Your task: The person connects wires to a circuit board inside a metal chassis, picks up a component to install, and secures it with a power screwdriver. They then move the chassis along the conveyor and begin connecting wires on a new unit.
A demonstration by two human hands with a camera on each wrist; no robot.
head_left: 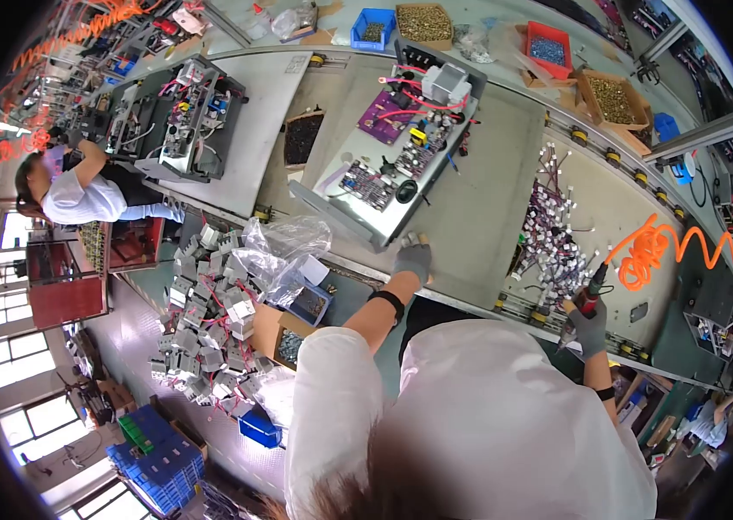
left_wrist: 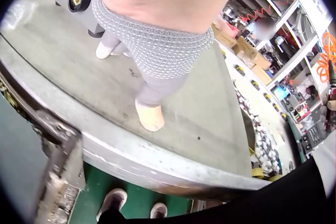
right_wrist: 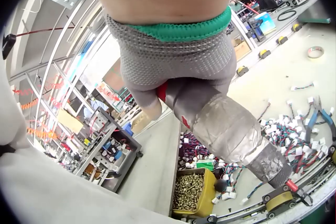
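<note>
Holds a power driver [right_wrist: 226, 129] in the right hand [head_left: 590, 331], with gloved fingers curled snugly round the body. Looks dark grey along the barrel, touched with red by the grip, wrapped in creased silvery tape towards the nose, ending in a knurled collar and a short red piece at the tip. In the head view, sits just past 3 o'clock, over the near edge of the tabletop [head_left: 488, 173], with the long axis running from 1 to 7 o'clock: meets an orange coiled hose [head_left: 635, 273] at the upper end, aims the nose towards 7. In the right wrist view, points to 4 o'clock.

At 11 o'clock from the driver, shows a heap of white-plugged wires [head_left: 553, 221].

Rests the left hand [head_left: 414, 258], with fingers loosely extended, just beside the 6 o'clock corner of an open electronics unit [head_left: 401, 147]; cannot tell whether touching. Lies just past 12 o'clock in the head view, grey-panelled, packed with circuit boards, one of them purple [head_left: 381, 121], and crossed by pinkish-red cables. Stretches lengthwise from 7 to 1 o'clock.
</note>
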